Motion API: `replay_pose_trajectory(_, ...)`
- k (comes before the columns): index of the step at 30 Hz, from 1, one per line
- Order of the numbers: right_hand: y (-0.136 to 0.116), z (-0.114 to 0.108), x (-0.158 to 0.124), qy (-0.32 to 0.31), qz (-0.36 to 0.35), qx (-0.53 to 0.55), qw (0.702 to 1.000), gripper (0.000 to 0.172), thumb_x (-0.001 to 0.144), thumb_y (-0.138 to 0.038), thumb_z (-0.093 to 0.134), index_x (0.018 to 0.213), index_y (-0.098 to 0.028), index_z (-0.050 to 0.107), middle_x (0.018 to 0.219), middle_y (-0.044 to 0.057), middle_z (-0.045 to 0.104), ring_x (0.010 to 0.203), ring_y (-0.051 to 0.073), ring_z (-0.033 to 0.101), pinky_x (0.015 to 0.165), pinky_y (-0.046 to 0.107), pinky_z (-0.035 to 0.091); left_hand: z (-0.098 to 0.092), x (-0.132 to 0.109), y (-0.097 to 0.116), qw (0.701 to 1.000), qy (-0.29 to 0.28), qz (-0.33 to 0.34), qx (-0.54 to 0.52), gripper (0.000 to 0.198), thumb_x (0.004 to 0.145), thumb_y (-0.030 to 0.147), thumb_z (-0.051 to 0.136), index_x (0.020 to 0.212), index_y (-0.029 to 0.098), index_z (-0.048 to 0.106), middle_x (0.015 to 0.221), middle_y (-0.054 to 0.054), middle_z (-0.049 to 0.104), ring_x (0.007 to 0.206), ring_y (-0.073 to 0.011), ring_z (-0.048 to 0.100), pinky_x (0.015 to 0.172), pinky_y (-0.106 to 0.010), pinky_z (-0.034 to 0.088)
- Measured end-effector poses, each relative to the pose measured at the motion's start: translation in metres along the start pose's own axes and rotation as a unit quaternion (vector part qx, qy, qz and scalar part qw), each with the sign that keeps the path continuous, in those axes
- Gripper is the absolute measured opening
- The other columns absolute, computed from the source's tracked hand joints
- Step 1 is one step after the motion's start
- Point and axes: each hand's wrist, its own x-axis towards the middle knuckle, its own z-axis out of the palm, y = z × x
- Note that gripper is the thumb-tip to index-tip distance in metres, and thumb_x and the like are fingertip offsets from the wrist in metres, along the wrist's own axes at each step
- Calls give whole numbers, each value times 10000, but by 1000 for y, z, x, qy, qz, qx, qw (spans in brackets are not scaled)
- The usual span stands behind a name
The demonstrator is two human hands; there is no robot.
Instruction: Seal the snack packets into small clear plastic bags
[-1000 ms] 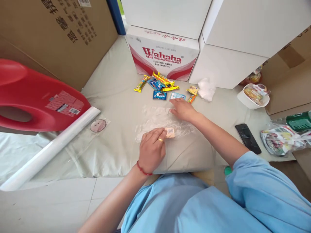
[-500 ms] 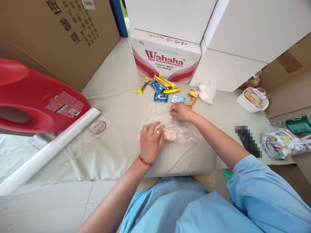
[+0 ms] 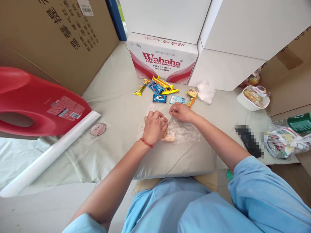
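Note:
A sheet of clear plastic film (image 3: pixel 188 133) lies crumpled on the covered surface in front of me. On it rests a small wrapped snack (image 3: pixel 170 136) with a barcode label, partly covered by my left hand. My left hand (image 3: pixel 155 125), with a red string bracelet and a ring, is closed, its bent fingertips gathered on the film just beyond the snack. My right hand (image 3: pixel 181 112) pinches the film's far part between thumb and fingers. Right behind it lies a light-blue flat packet (image 3: pixel 177 99).
Yellow and blue snack packets (image 3: pixel 160 87) are heaped before a Wahaha water carton (image 3: pixel 162 61). A white cotton-like wad (image 3: pixel 206 92) lies beside them. At left are a red jug (image 3: pixel 36 100) and a white roll (image 3: pixel 53 152); at right, a white bowl (image 3: pixel 247 103) and a black phone-like object (image 3: pixel 249 141).
My left hand has moved forward from beside the snack to the film beyond it, its fingers now more bent. My right hand stays nearly in place. The camera view has shifted slightly.

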Motion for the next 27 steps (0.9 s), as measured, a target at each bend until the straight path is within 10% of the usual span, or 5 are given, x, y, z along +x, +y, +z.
replay_pose_trajectory(6, 7, 4, -3, -29, -28, 10, 999, 193, 959, -173, 596, 1012, -160, 781, 968, 57, 741, 898, 179, 655, 789, 259, 413, -1, -1, -14, 995, -89, -27, 43, 238, 920, 352, 627, 995, 221, 812, 1100, -126, 680, 1116, -351, 530, 898, -493, 422)
replay_pose_trajectory(15, -3, -7, -14, 44, -37, -7, 998, 224, 974, -216, 572, 1034, -158, 779, 1040, 87, 670, 873, 184, 617, 832, 290, 432, 16, 11, 6, 999, 5, -19, 45, 178, 879, 282, 653, 1004, 211, 759, 1115, -144, 660, 1155, -362, 528, 929, -528, 426)
replay_pose_trajectory(20, -36, 1, -59, 10, -75, -62, 995, 299, 1031, -234, 493, 1159, -200, 761, 1042, 84, 668, 919, 204, 627, 782, 285, 413, 33, 9, 0, 987, 98, -124, 32, 821, 757, 377, 761, 1500, 165, 482, 1514, -228, 475, 1488, -439, 336, 1197, -642, 262)
replay_pose_trajectory(23, -55, 25, -82, -40, -97, -79, 991, 393, 1057, -220, 453, 1392, -249, 657, 1225, 99, 664, 968, 197, 635, 737, 274, 410, 28, 17, -16, 992, 19, -122, 37, 884, 772, 417, 745, 1558, 166, 429, 1558, -243, 439, 1550, -450, 258, 1250, -674, 155)
replay_pose_trajectory(27, -66, 50, -92, -67, -82, -108, 989, 444, 1084, -229, 415, 1493, -307, 570, 1228, 90, 654, 964, 201, 614, 712, 277, 396, -2, 33, -55, 989, -130, -62, -15, 793, 724, 539, 749, 1422, 194, 598, 1514, -205, 498, 1439, -427, 438, 1211, -570, 338)
